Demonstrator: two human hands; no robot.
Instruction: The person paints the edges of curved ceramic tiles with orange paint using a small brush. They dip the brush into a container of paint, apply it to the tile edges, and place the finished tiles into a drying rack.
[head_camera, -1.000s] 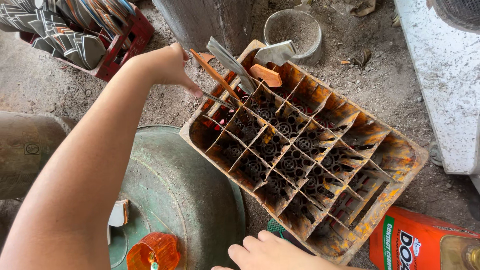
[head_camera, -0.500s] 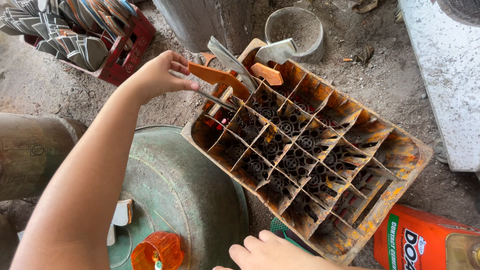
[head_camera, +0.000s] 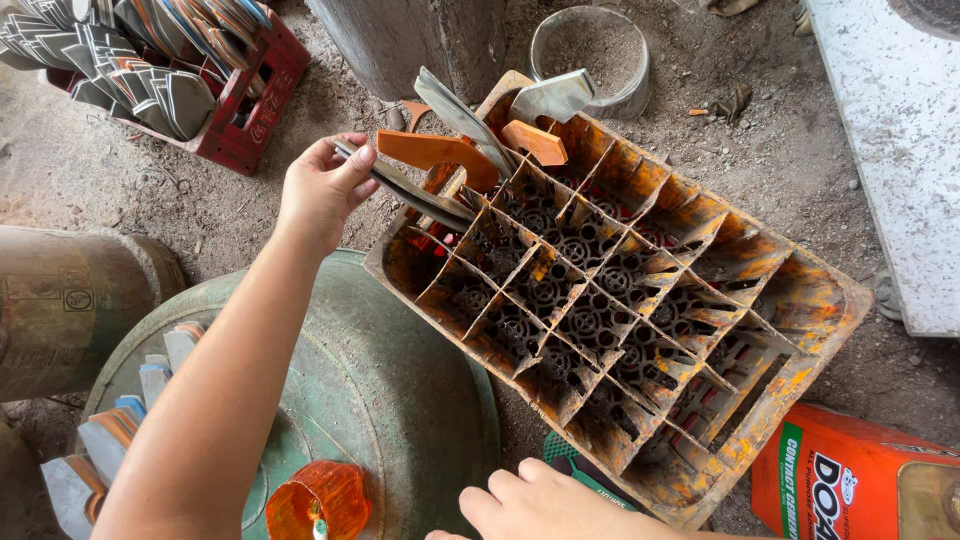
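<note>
Left hand (head_camera: 322, 190) sat left of centre in the frame, forearm running down to the lower left edge. Its fingers were closed around the end of a thin grey-and-orange blade-shaped piece (head_camera: 415, 192), thumb on top. The piece reached right and slightly down, its far end at the near-left corner compartment of the orange divided crate (head_camera: 820, 320). Could not tell whether that tip touched the crate floor.

The crate lay diagonally across the middle of the frame, from upper centre to lower right. Its compartments were mostly bare, showing a dark grid bottom. In the upper-left compartments stood a few more pieces: an orange-faced one (head_camera: 437, 152), a grey one (head_camera: 553, 95) and a small orange one (head_camera: 535, 141), all tilted.

Right hand (head_camera: 545, 505) was at the bottom edge, centre, only partly in view. Fingers lay spread and loosely open just beside the crate's lower edge; nothing visibly held, contact with the crate unclear.

A red crate (head_camera: 245, 110) packed with similar grey pieces sat in the upper left. A round green metal drum top (head_camera: 400, 390) filled the lower left, with an orange translucent cup (head_camera: 320, 500) on it. An orange can (head_camera: 850, 485) lay in the lower right corner. A grey bowl (head_camera: 590, 45) of sandy dirt stood at upper centre.
</note>
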